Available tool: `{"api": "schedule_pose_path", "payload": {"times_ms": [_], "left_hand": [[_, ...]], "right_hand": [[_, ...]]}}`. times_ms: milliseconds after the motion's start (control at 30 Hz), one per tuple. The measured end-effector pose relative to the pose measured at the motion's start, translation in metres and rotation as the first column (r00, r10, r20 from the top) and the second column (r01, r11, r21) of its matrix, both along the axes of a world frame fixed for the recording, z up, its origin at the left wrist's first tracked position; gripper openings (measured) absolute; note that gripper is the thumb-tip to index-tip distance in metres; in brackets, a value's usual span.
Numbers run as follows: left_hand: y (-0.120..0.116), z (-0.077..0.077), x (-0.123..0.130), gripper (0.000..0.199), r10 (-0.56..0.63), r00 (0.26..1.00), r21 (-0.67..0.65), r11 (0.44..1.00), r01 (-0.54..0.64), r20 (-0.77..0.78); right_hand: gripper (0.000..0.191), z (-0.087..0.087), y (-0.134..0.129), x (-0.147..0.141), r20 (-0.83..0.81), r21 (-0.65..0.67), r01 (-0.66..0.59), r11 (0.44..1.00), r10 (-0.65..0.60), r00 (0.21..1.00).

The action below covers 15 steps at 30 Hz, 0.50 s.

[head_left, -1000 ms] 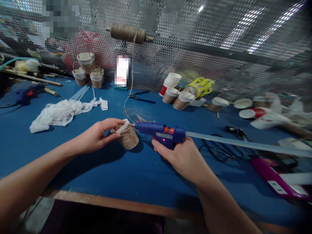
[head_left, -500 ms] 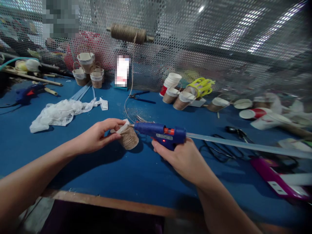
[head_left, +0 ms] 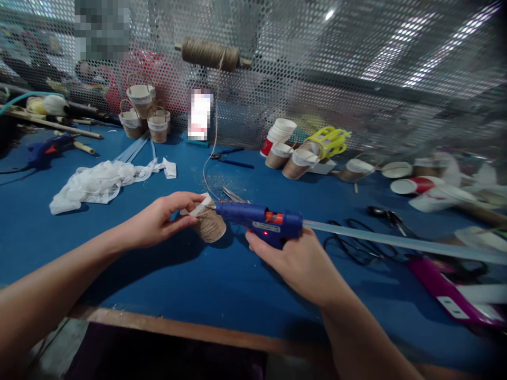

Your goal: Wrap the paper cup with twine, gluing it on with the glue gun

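My left hand (head_left: 168,216) grips the rim of a small twine-wrapped cup (head_left: 212,227), which lies tilted just above or on the blue table. My right hand (head_left: 295,258) is wrapped round the handle of a blue glue gun (head_left: 253,217) with a red light lit. The gun's metal nozzle points left and is at the cup's white rim. A long clear glue stick (head_left: 376,238) sticks out of the back of the gun. Behind the cup, scissors (head_left: 233,194) lie on the table, partly hidden by the gun.
White lace (head_left: 95,182) lies at left, near another glue gun (head_left: 45,150). Finished-looking small baskets (head_left: 141,100) stand at the back left. Pliers (head_left: 233,161), a twine spool (head_left: 209,54), more cups (head_left: 300,162), black cable (head_left: 356,243) and a purple power strip (head_left: 455,295) surround the work area.
The glue gun's nozzle has moved slightly left and down across the cup's rim. My left hand keeps its hold, almost still.
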<state>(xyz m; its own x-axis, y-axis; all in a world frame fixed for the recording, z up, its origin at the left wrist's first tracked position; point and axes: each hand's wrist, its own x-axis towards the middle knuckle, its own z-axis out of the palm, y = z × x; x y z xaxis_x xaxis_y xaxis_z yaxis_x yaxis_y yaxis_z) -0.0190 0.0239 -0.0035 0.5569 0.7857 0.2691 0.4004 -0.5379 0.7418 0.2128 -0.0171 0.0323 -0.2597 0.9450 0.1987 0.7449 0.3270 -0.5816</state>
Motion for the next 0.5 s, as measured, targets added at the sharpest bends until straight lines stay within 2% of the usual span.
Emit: {"api": "schedule_pose_path", "payload": {"times_ms": [333, 433, 500], "left_hand": [[0.0004, -0.0005, -0.0003, 0.013, -0.006, 1.000, -0.004, 1.000, 0.006, -0.005], [0.0002, 0.0004, 0.0002, 0.013, -0.005, 1.000, 0.001, 1.000, 0.005, -0.010], [0.0002, 0.0006, 0.0003, 0.012, -0.004, 1.000, 0.003, 1.000, 0.004, -0.002]], "right_hand": [[0.018, -0.0013, 0.0002, 0.0004, 0.027, 0.003, 0.031, 1.000, -0.031, 0.999], [0.017, -0.0050, -0.0023, 0.0021, 0.072, 0.045, 0.039, 0.998, -0.042, 0.997], [0.016, -0.0086, -0.0032, 0.0044, 0.087, 0.072, 0.000, 0.997, -0.006, 0.996]]}}
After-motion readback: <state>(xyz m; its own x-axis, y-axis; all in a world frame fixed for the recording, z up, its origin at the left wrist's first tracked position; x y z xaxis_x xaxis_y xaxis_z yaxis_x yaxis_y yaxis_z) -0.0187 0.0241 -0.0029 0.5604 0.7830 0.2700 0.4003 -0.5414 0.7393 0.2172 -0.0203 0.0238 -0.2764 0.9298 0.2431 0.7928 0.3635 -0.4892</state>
